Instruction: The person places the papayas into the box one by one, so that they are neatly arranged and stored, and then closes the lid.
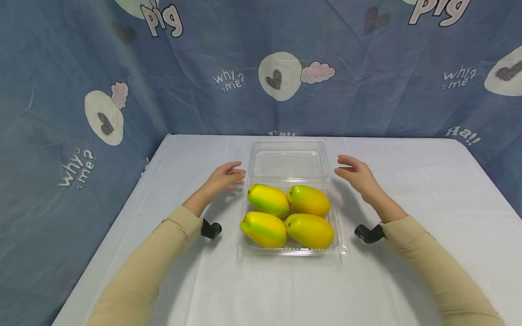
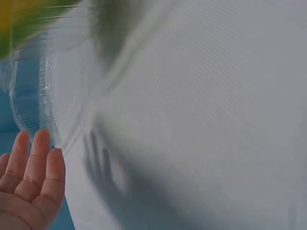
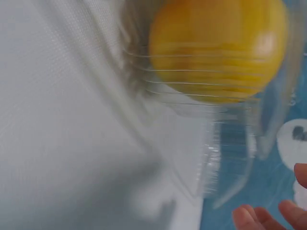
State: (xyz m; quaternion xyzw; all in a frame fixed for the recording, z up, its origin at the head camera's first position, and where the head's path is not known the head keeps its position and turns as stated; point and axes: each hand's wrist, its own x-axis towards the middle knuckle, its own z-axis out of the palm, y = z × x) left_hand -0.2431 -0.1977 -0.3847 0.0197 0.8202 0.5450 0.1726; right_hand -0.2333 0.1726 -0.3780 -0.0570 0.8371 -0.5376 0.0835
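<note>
A clear plastic clamshell box (image 1: 290, 251) sits in the middle of the table, its lid (image 1: 287, 164) open on the far side. Several yellow-green mangoes (image 1: 309, 231) lie in the box in two rows. To the left of the lid, my left hand (image 1: 224, 178) is apart from it, fingers extended and holding nothing. My right hand (image 1: 360, 177) mirrors it on the lid's right, fingers loosely bent and empty. In the right wrist view, one yellow mango (image 3: 216, 48) shows through the ribbed box wall, and only some fingertips (image 3: 245, 218) of the right hand appear.
A white cloth covers the table (image 1: 269, 290). Behind and to the left hangs a blue printed curtain (image 1: 195, 108). Each wrist carries a black camera mount, the left one (image 1: 210, 229) and the right one (image 1: 369, 233) both pointing inward beside the box.
</note>
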